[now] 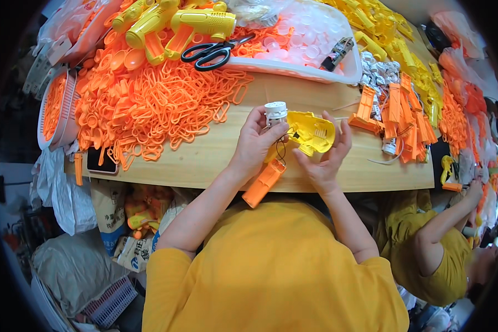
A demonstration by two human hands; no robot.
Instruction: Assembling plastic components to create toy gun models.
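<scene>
Head view, looking down over a yellow shirt (276, 265) to the near edge of a pale wooden table (216, 157). Left hand (255, 145) is curled closed around a small white cylindrical plastic part (275, 112), fingers wrapped on its side, held upright just above the tabletop. Right hand (325, 160) cups a yellow moulded plastic shell half (312, 131) from below, fingers bent closed around its far edge; the shell sits just beside the white part, thin dark wires (282, 148) hanging between them. An orange rectangular plastic block (264, 183) dangles below the hands over the table edge, apparently on those wires. To the right, another person in a yellow shirt (426, 249) reaches toward the table end. Farther left on the table lies a heap of orange plastic loops (155, 105), with a dark phone (100, 161) at the near edge. Farther right, a stack of flat orange plastic pieces (398, 113). Beyond, black-handled scissors (213, 52) rest on the rim of a white plastic tray (293, 69), and assembled yellow toy guns (177, 22) lie at the far edge.
</scene>
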